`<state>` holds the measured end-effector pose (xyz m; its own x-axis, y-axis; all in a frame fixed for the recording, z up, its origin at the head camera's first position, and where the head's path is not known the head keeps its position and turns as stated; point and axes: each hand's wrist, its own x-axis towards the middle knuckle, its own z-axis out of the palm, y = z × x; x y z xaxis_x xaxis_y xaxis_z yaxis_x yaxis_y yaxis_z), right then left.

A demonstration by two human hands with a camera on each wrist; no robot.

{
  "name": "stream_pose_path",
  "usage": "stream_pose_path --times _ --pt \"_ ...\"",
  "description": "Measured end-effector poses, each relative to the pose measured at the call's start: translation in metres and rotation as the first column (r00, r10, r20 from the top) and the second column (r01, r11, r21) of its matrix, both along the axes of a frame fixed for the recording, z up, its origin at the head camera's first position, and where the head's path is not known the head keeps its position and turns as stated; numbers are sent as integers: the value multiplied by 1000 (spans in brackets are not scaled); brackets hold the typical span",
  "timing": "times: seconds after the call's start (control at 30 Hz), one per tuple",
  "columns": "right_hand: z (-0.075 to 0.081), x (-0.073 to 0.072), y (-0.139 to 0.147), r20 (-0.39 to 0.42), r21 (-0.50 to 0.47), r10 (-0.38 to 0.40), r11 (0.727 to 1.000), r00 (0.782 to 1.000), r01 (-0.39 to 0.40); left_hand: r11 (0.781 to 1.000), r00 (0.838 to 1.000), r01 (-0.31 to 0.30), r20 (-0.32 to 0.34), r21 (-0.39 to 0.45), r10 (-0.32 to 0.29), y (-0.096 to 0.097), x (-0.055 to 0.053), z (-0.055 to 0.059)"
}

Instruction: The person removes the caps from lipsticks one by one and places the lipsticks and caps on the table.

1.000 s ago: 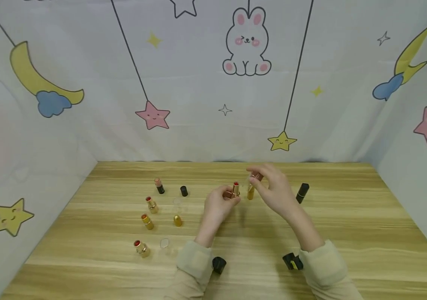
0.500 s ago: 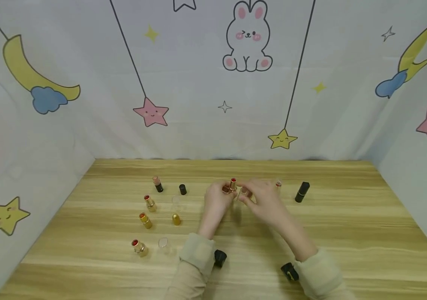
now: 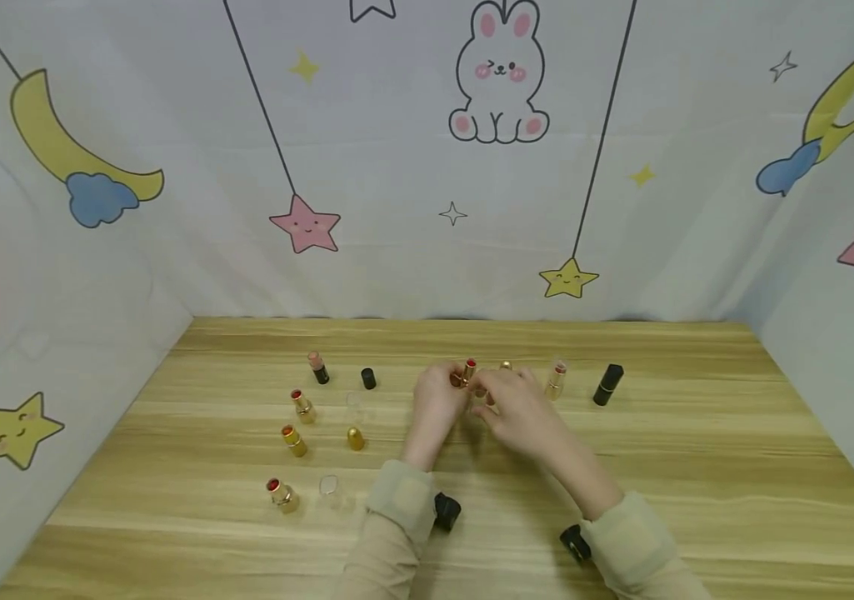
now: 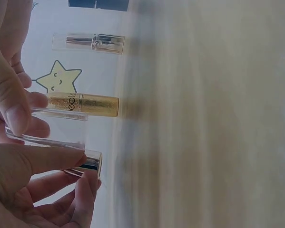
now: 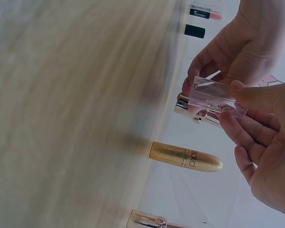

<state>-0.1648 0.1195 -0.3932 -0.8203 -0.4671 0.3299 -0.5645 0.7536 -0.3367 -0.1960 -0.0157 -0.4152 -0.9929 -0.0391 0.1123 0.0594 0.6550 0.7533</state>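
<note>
In the head view my left hand (image 3: 437, 406) grips an uncapped gold lipstick (image 3: 470, 369) upright, its red tip pointing up. Close on its right, my right hand (image 3: 522, 410) pinches a clear cap (image 5: 210, 96) between thumb and fingers. In the right wrist view the cap overlaps the lipstick's gold base; whether they touch, I cannot tell. Just behind the right hand stands a closed gold lipstick (image 5: 185, 157), mostly covered in the head view. Farther right are a clear-capped lipstick (image 3: 556, 381) and a closed black lipstick (image 3: 608, 385).
On the left of the wooden table (image 3: 172, 517) stand several uncapped lipsticks, among them a pink one (image 3: 317, 367) and a red one (image 3: 282, 495). Beside them are a black cap (image 3: 369, 378), a gold cap (image 3: 355, 439) and clear caps (image 3: 329, 490). A printed curtain (image 3: 397, 167) backs the table.
My right hand has moved left and down with the clear cap, from beside the closed gold lipstick to the lipstick in my left hand. The left hand has barely moved.
</note>
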Motion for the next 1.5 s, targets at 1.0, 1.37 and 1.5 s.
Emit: stream_pose_path --times 1.0,1.37,1.5 --pt "-12 -4 -5 28 23 26 999 999 -27 998 997 14 69 59 -18 -5 -3 -15" --pt "-13 -6 -4 36 42 27 999 999 -28 999 998 21 59 50 -24 -4 -7 -15" --pt "-13 -8 -3 26 41 33 999 999 -34 998 998 26 53 50 -29 -4 -8 -15"
